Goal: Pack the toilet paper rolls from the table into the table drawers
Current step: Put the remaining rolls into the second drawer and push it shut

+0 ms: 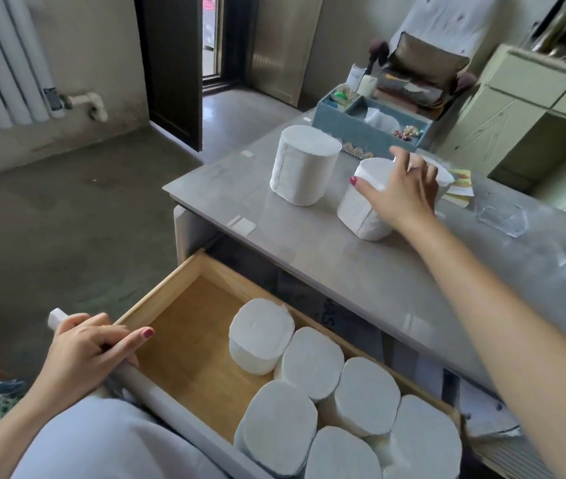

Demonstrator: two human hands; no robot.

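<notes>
Two hands are at work. Left hand (93,347) grips the front rail of the open drawer (184,344), fingers (115,335) curled over its edge. Six rolls (312,361) stand packed together in the drawer's right part. On the bench (361,271) above, one roll (304,164) stands upright and alone; just to its right the right hand (402,191) lies on top of a second roll (364,205), fingers spread and curving over it. A blue box (371,133) sits behind them.
</notes>
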